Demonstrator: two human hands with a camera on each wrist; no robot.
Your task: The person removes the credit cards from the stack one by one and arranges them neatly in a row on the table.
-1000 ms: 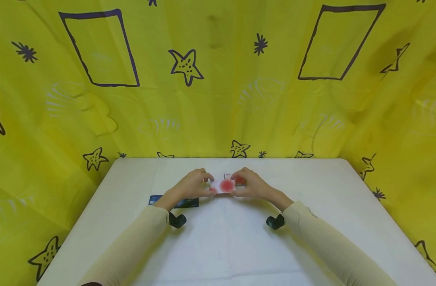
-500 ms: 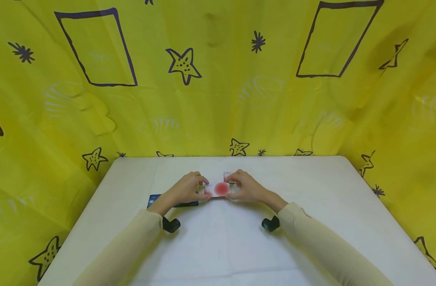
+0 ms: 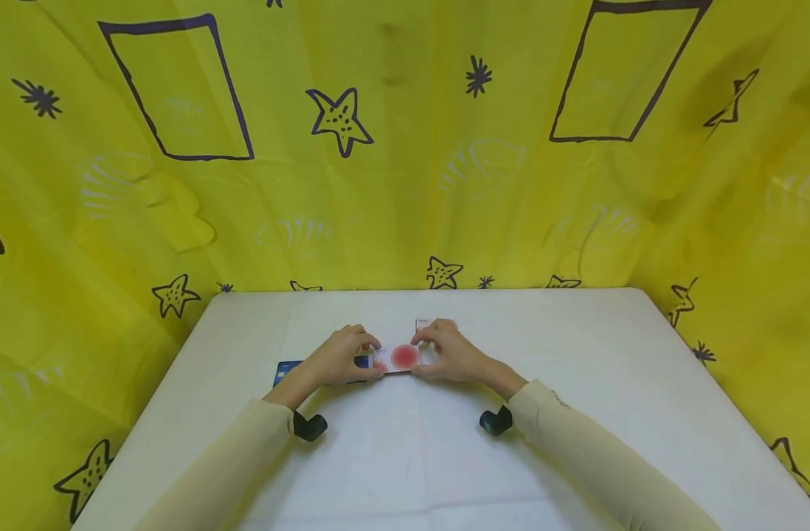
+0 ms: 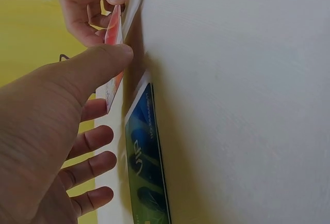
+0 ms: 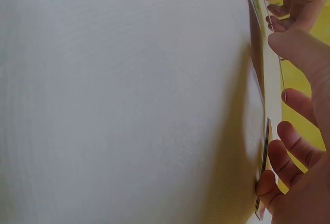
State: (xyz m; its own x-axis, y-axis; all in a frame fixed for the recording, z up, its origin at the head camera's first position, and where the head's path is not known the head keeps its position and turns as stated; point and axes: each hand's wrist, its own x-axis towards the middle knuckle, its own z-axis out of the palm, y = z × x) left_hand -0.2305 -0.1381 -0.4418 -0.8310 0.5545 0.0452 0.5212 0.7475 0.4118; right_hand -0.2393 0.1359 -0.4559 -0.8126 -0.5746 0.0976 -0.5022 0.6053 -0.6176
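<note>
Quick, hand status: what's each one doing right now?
Left hand: closed, pinching one end of the white card with red spots.
Right hand: closed, pinching that card's other end.

The white rectangular card [image 3: 397, 359] with red circular print is held raised by its opposite ends between the left hand [image 3: 341, 357] and right hand [image 3: 448, 355], just right of the blue card [image 4: 147, 157].

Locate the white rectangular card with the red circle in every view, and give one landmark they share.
Head: white card with red circle, below centre, between bare left hand and right hand.
Left wrist: card upper left, partly behind the left hand.
Right wrist: card upper right, nearly edge-on.
Shared landmark: the left hand, pinching the card in all three.
</note>
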